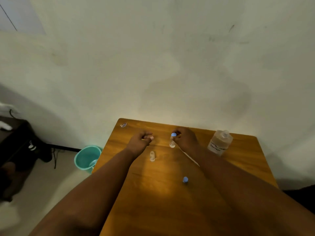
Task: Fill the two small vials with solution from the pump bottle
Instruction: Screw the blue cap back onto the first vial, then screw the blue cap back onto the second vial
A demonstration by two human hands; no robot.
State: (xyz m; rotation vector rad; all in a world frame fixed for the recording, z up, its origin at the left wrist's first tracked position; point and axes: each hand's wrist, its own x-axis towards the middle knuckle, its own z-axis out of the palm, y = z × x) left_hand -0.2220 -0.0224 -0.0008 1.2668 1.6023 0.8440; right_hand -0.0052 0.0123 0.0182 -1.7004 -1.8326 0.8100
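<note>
On the wooden table [170, 201] a small clear vial [172, 142] with a blue cap stands upright. My right hand [185, 137] grips it at the cap. A second clear vial [152, 156], uncapped, stands nearer to me, just below my left hand [140, 139]. That hand hovers over the table with fingers curled and nothing visible in it. A loose blue cap [185, 179] lies on the table closer to me. The pump bottle [220, 142], clear with a white label, stands at the far right, apart from both hands.
A small crumpled wrapper [123, 125] lies at the table's far left corner. A teal bucket [87, 158] stands on the floor left of the table. A wall rises right behind the table. Dark furniture and cables sit at the far left.
</note>
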